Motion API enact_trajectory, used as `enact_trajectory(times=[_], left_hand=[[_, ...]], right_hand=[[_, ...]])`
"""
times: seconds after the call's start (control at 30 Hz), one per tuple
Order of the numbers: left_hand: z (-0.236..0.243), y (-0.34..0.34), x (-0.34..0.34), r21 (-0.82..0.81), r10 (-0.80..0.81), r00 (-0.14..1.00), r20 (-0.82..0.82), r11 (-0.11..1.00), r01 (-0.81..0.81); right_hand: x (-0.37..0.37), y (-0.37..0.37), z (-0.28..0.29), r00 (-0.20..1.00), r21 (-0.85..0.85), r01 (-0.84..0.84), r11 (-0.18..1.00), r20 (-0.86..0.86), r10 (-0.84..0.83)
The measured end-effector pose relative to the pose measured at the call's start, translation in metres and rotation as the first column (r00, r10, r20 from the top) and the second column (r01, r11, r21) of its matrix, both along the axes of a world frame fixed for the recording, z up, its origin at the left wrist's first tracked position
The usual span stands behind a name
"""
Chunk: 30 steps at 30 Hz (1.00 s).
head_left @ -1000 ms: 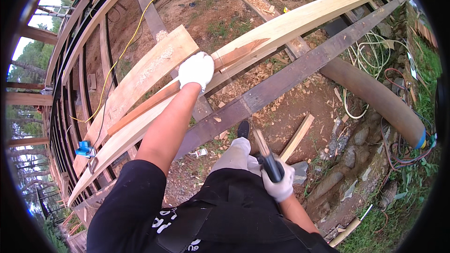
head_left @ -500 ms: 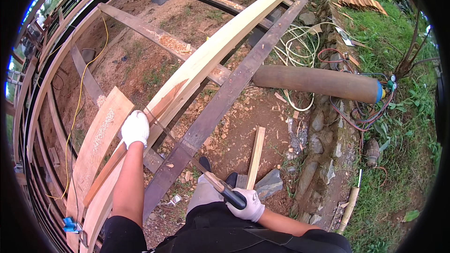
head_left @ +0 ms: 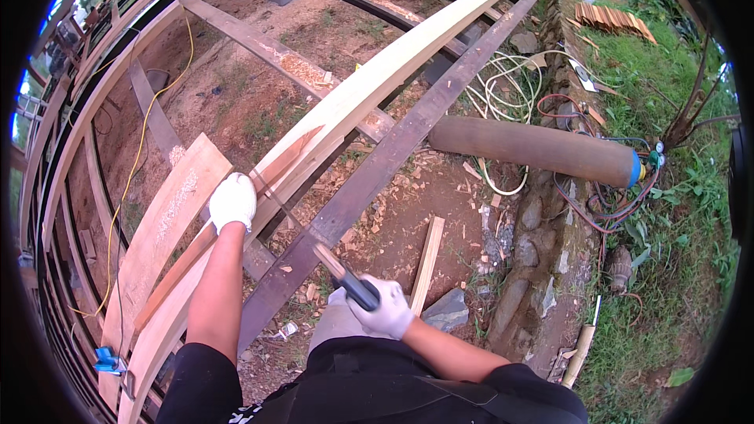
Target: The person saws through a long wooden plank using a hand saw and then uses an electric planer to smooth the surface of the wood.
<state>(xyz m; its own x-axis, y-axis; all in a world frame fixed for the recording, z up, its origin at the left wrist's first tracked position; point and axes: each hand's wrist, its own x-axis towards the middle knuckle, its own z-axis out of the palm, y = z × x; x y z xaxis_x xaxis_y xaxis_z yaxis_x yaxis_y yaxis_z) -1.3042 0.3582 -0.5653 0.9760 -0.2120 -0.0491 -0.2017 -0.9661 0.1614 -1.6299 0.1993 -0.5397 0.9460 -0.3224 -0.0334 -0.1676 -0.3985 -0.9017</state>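
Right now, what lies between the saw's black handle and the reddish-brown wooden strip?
In the head view, the saw's brown neck and thin blade; the blade crosses above the dark beam and the pale curved timber's near side.

The left hand is gloved in white, the right hand in greyish white. Black and brown are noted on the saw handle. The beam is found pale cream, the strip reddish brown, the rail dark brown. Rusty brown is recorded on the cylinder, banded with blue; yellow on the cord.
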Motion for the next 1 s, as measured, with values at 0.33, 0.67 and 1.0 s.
enact_trajectory(times=[0.33, 0.67, 1.0], left_hand=[[0.010, -0.005, -0.002, 0.021, -0.008, 1.000, -0.029, 1.000, 0.009], [0.001, 0.011, 0.000, -0.027, 0.016, 0.998, -0.067, 0.999, -0.018], [0.011, 0.000, 0.004, -0.016, 0.004, 0.999, -0.040, 1.000, -0.005]], right_hand=[[-0.035, -0.012, 0.009, 1.000, 0.004, -0.014, 1.000, -0.002, 0.014], [0.028, 0.005, -0.016, 1.000, -0.061, -0.011, 0.998, -0.011, 0.010], [0.150, 0.017, 0.019, 0.996, 0.064, -0.050, 0.997, -0.064, 0.054]])
